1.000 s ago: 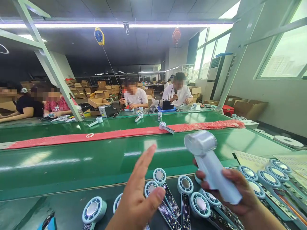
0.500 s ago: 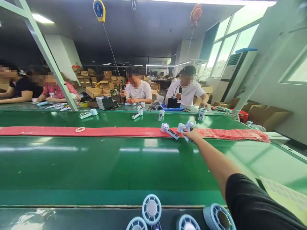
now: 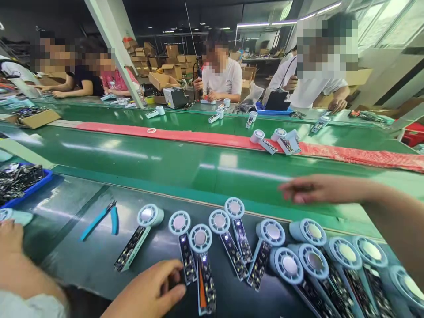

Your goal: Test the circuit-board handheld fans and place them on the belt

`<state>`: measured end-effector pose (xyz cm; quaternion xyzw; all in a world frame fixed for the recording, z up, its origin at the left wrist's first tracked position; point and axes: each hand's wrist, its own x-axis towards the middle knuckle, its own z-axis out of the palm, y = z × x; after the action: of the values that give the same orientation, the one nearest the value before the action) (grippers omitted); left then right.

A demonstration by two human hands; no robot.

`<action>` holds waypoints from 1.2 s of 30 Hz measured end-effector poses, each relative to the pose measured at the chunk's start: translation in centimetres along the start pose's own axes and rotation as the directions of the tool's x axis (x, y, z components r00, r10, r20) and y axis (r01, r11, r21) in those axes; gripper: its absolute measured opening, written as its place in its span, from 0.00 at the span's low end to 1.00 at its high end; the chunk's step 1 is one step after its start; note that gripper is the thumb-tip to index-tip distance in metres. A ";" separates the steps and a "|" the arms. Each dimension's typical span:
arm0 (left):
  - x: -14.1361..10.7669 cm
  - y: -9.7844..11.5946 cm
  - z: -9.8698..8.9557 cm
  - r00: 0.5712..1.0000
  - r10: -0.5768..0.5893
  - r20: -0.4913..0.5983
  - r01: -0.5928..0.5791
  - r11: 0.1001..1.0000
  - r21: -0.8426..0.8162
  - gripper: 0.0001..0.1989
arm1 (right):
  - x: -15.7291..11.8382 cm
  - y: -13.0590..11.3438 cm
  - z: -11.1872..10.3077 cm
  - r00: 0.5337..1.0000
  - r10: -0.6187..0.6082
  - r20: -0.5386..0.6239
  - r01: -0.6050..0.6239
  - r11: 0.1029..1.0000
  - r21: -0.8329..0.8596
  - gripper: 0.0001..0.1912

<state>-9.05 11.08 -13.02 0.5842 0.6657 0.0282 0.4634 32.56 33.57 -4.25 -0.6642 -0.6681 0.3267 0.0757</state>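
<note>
My left hand [image 3: 150, 287] is over the near dark worktop, fingers loosely curled and apart, with nothing in it. Just right of its fingertips lies a light-blue handheld fan [image 3: 200, 238] with a bare circuit board along its handle. Several similar fans spread to the right, among them one [image 3: 270, 232] in the middle and one [image 3: 288, 265] in the right-hand cluster. Another fan [image 3: 148, 215] lies apart, above my left hand. My right hand [image 3: 306, 190], slightly blurred, hovers over the green conveyor belt [image 3: 165, 163], empty with its fingers stretched out leftward.
Blue-handled cutters [image 3: 99, 221] lie on the worktop near a blue tray [image 3: 46, 179] of dark parts. A co-worker's hand [image 3: 9, 236] touches a fan at far left. Fans [image 3: 281, 134] rest on the belt's red strip [image 3: 198, 136]. Co-workers sit across the belt.
My right hand has let go of a fan on the red strip and drawn back toward me. The view has tilted down and turned left, bringing my left hand into sight.
</note>
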 end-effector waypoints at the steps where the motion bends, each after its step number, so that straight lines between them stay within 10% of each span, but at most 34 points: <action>1: -0.1 1.1 0.4 1.000 0.007 0.018 -0.008 0.998 0.066 0.20 | -3.8 -1.0 0.7 0.976 -0.044 0.214 0.036 0.998 0.041 0.16; 3: 0.2 3.0 1.1 0.999 -0.017 -0.041 0.026 0.975 0.222 0.19 | -10.7 -3.1 3.4 0.660 -0.352 0.663 0.251 0.936 0.248 0.19; 4: 0.5 3.7 1.4 0.995 -0.037 -0.094 0.063 0.954 0.293 0.20 | -13.4 -4.1 5.3 0.590 -0.395 0.704 0.318 0.915 0.248 0.21; 7: 1.8 4.7 1.6 0.964 -0.067 -0.257 0.168 0.904 0.393 0.25 | -17.2 -7.1 12.7 0.751 -0.452 0.481 0.502 0.864 0.027 0.26; 9: 2.6 4.7 1.5 0.949 -0.044 -0.313 0.164 0.915 0.368 0.27 | -16.8 -8.9 17.7 0.888 -0.349 0.299 0.400 0.908 -0.126 0.21; 15: 4.0 3.6 0.7 0.954 0.026 -0.298 0.028 0.984 0.175 0.30 | -14.7 -12.5 26.0 0.987 -0.141 0.082 0.156 0.963 -0.219 0.24; 23: 3.7 3.3 1.5 0.953 0.106 -0.282 -0.058 0.983 0.171 0.31 | -16.0 -8.1 24.3 0.987 -0.087 0.137 0.051 0.967 0.248 0.06; 27: 4.1 3.5 1.7 0.904 0.108 -0.414 -0.096 0.994 0.050 0.14 | -17.3 -5.9 22.3 0.939 -0.132 -0.318 0.321 0.670 0.669 0.17; 30: 4.4 4.6 0.4 0.917 0.148 -0.372 -0.204 0.972 -0.116 0.09 | -17.2 -5.8 19.6 0.920 -0.187 -0.343 0.391 0.433 0.812 0.19; 32: 4.0 6.5 -0.6 0.897 0.231 -0.377 -0.387 0.822 -0.418 0.15 | -16.6 -6.6 17.7 0.918 -0.324 -0.228 0.319 0.264 0.910 0.22; 36: 2.8 12.4 -1.2 0.789 0.453 -0.415 -0.533 0.170 -0.829 0.28 | -14.6 -8.9 15.0 0.846 -0.468 -0.256 0.383 0.199 0.902 0.23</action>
<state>-0.16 17.91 -6.79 0.4019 0.3208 0.5634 0.6467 18.67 15.68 -6.22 -0.2746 -0.5158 0.6375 0.5021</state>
